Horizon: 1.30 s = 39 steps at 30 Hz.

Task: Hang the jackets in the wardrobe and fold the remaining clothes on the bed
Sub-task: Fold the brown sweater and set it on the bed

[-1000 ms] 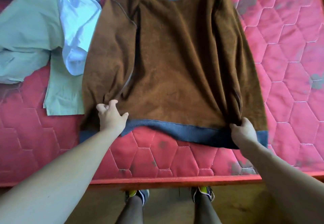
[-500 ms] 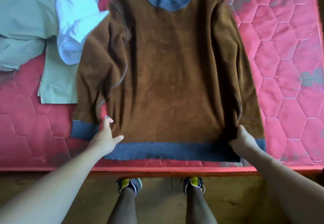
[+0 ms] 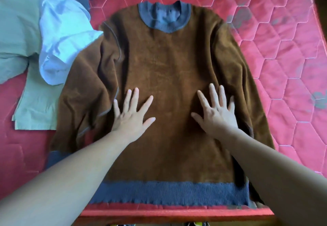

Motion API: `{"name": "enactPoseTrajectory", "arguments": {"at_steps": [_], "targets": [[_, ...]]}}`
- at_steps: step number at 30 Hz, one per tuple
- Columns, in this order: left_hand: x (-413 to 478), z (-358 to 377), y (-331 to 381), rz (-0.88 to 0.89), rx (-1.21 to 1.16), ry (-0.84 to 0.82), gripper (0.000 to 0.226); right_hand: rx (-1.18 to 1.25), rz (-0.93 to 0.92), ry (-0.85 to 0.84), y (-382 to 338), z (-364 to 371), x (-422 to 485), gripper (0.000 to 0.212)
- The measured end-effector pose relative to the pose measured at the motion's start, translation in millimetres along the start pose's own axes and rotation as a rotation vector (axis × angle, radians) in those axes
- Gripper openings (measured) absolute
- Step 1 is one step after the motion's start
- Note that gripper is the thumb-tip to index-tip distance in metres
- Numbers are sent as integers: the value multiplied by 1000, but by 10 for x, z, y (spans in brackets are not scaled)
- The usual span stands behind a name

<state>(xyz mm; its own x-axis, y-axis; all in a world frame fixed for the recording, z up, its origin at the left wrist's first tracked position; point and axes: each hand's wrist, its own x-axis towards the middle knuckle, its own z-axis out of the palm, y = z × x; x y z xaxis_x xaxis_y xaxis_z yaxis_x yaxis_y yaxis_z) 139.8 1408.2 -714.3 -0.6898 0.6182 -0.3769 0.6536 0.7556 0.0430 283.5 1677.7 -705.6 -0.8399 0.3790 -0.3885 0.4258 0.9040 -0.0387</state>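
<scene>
Sweater (image 3: 169, 77) lies flat, front up, on the red mattress (image 3: 283, 49). Left hand (image 3: 131, 115) and right hand (image 3: 216, 113) rest palm-down on its middle, fingers spread wide, holding nothing.

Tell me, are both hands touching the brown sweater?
Touching. The head view shows the left hand and the right hand lying flat, fingers spread, on the front of the brown sweater, no gap visible.

Green garment (image 3: 19, 27) cut off left; grey cuff (image 3: 54, 158) half under forearm (image 3: 70, 181).
</scene>
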Motion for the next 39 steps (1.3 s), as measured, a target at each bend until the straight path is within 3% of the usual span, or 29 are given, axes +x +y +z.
{"name": "enactPoseTrajectory", "arguments": {"at_steps": [7, 10, 13, 15, 18, 19, 21, 23, 26, 29, 32, 34, 36, 38, 39], "targets": [[71, 9, -296, -175, -51, -105, 90, -27, 56, -121, 697, -42, 92, 93], [150, -128, -116, -206, 30, -14, 92, -60, 56, 27, 720, -267, 135, 81], [415, -245, 258, -89, 43, 138, 83, -102, 46, 188, 675, -374, 375, 69], [651, -223, 455, 7, 27, 97, 80, -97, 63, 85, 734, -344, 577, 79], [861, -135, 529, 9, 24, -7, 77, -91, 67, -77, 892, -294, 806, 87], [879, -131, 520, 5, 22, -25, 77, -52, 36, -60, 922, -322, 818, 87], [860, -176, 502, 8, 26, -84, 77, 121, 22, 151, 983, -385, 687, 75], [822, -262, 552, -19, 5, -121, 78, 330, 251, 376, 1153, -364, 398, 62], [605, -348, 866, -66, -128, -65, 76, 570, 629, 202, 1353, -219, -160, 55], [217, -384, 1318, 26, -456, -34, 67, 727, 677, -13, 1431, -276, -350, 41], [-31, -538, 1703, 35, -982, -123, 54, 913, 731, 6, 1299, -705, -264, 20], [-96, -713, 1906, -133, -1519, -333, 48, 923, 561, 85, 993, -1059, -296, 25], [-98, -828, 1915, -308, -1967, -551, 47, 995, 310, -107, 544, -1275, -380, 45], [-95, -830, 1747, -411, -2164, -660, 57, 1085, 143, -414, 152, -1258, -419, 48], [-104, -800, 1649, -486, -2182, -667, 62, 1017, 73, -447, 42, -1180, -426, 47]]}}
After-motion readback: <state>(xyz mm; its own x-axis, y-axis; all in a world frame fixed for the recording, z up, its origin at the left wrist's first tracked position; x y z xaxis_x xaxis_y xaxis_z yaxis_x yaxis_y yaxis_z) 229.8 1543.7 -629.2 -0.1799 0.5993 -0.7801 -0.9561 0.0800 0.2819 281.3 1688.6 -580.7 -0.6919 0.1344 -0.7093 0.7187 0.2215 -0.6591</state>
